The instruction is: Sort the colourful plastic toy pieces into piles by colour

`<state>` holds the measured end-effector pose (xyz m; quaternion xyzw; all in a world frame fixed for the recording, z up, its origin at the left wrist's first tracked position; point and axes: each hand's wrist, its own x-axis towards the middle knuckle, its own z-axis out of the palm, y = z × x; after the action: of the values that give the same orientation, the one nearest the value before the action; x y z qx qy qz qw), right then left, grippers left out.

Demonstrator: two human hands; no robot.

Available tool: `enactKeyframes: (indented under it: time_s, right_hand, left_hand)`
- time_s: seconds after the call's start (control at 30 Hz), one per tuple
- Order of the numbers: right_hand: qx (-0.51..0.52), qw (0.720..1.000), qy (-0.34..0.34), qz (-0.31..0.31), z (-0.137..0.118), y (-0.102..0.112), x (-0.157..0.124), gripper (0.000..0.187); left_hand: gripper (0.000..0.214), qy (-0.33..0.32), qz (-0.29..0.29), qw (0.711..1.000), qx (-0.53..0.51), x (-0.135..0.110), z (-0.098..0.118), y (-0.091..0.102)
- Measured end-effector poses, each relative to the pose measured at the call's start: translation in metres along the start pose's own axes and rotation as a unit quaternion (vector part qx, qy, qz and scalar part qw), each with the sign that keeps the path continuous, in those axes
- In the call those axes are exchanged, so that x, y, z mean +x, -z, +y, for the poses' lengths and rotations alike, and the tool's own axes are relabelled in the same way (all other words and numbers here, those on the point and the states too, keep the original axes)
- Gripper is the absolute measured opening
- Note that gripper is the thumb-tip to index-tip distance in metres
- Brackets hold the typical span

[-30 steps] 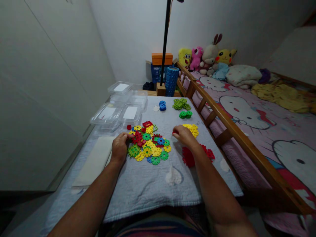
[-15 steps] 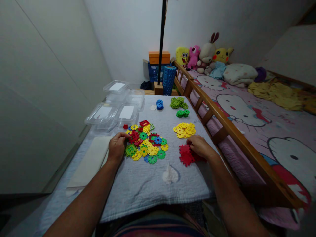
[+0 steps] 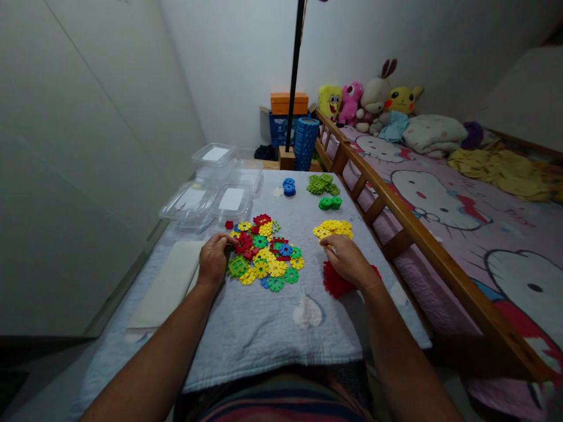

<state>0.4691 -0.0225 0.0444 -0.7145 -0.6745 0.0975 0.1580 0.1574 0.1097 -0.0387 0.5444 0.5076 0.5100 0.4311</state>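
A mixed pile of red, yellow, green and blue plastic gear-shaped pieces (image 3: 266,255) lies on a grey cloth (image 3: 264,328). My left hand (image 3: 213,258) rests at the pile's left edge, fingers curled and touching the red pieces there. My right hand (image 3: 347,258) hovers over a heap of red pieces (image 3: 336,284), just below a heap of yellow pieces (image 3: 333,228), fingers bent; I cannot make out anything in them. Sorted heaps sit farther back: dark green (image 3: 331,203), light green (image 3: 322,184) and blue (image 3: 289,187).
Several clear plastic boxes with lids (image 3: 213,193) stand at the back left. A white flat sheet (image 3: 169,284) lies left of my left hand. A wooden bed rail (image 3: 396,211) runs along the right. A black pole (image 3: 294,76) and blue roller (image 3: 305,143) stand behind.
My right hand went from the mixed pile to the red heap, then lifted slightly toward the yellow heap. My left hand stayed at the pile's left edge.
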Motion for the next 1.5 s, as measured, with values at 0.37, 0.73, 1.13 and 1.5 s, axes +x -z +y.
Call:
enactKeyframes:
  time_s: [0.37, 0.73, 1.13, 1.5]
  right_hand:
    - [0.000, 0.999, 0.033, -0.018, -0.059, -0.078, 0.035, 0.033]
    - [0.048, 0.998, 0.037, 0.000, -0.053, -0.065, 0.035, 0.028]
    - [0.333, 0.933, -0.131, 0.040, -0.018, -0.011, 0.165, 0.020]
    - [0.453, 0.824, -0.318, 0.119, -0.009, -0.050, 0.260, 0.025]
  left_hand:
    - [0.024, -0.004, 0.002, 1.000, -0.011, -0.004, 0.011, -0.001]
    - [0.016, 0.007, -0.006, 1.000, -0.026, -0.001, 0.001, 0.000]
    - [0.025, -0.002, -0.011, 0.999, 0.044, -0.002, 0.002, -0.003]
    - [0.022, -0.001, -0.016, 0.998, 0.054, -0.004, 0.004, -0.002]
